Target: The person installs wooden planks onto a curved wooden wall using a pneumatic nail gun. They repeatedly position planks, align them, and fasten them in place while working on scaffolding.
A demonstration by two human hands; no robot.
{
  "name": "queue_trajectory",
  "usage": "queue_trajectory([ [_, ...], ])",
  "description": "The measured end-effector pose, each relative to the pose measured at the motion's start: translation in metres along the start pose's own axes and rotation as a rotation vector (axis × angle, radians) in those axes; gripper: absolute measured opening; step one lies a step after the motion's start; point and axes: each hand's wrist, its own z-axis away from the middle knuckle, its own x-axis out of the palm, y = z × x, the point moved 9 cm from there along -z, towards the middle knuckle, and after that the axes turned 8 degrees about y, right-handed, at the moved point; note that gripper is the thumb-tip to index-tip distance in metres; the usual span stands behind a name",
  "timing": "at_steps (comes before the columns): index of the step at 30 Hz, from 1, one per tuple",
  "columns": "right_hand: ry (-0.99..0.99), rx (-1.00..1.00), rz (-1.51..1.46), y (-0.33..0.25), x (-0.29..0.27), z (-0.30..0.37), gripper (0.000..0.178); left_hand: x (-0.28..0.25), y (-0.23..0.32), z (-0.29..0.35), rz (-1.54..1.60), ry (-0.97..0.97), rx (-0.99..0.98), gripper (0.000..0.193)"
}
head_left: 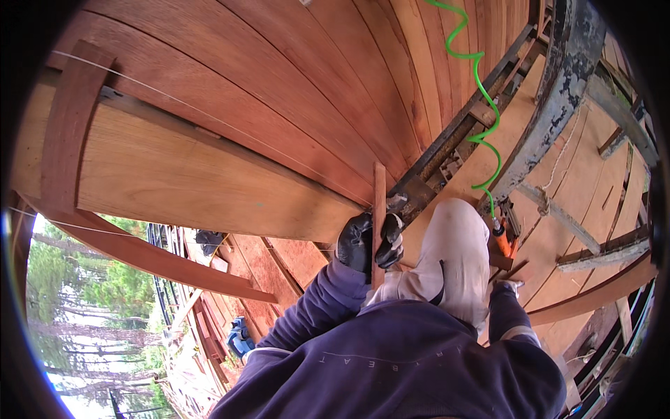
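Observation:
My left hand (pixel 355 241), in a black glove, is closed around a narrow reddish wooden strip (pixel 379 202). The strip points away from me, its far end close to the hull planks. Low on the right, my right hand (pixel 514 284) reaches down past my knee; only a small pale gloved part shows, and its fingers are too hidden to read. Just beyond it lies an orange air tool (pixel 502 241), joined to a green coiled hose (pixel 478 84). A short dark wood piece (pixel 500 262) sits between that tool and my right hand.
Curved reddish planks (pixel 293 77) fill the far side, with a pale wide board (pixel 202 174) below them. A dark painted curved frame (pixel 558 105) rises at right. A bent wooden rib (pixel 153 258) and a blue tool (pixel 239 336) are at left. A thin string (pixel 209 124) crosses the planks.

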Motion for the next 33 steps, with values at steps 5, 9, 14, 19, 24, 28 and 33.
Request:
queue_trajectory([
  [5,0.070,-0.103,0.008,-0.023,-0.032,0.010,0.095,0.016,0.024,0.013,-0.011,-0.043,0.137,0.067],
  [9,0.202,-0.287,-0.085,-0.050,-0.044,0.021,0.090,0.018,0.071,0.029,-0.062,0.068,0.407,0.040],
  [14,0.475,-0.596,-0.351,-0.066,-0.081,0.074,0.084,0.027,0.156,0.086,-0.181,0.113,0.947,0.029],
  [19,0.562,-1.016,-0.716,-0.074,-0.128,0.109,0.078,0.091,0.223,0.180,-0.472,0.291,1.305,0.044],
  [24,-0.029,-1.322,-1.087,-0.148,-0.173,0.176,0.074,0.140,0.269,0.260,-1.287,0.619,1.840,0.054],
  [28,-0.619,-1.416,-1.301,-0.199,-0.220,0.321,0.080,0.235,0.276,0.279,-2.085,0.904,1.760,0.048],
  [33,-0.822,-1.676,-1.234,-0.199,-0.261,0.450,0.086,0.269,0.304,0.256,-2.496,0.824,1.698,0.039],
])
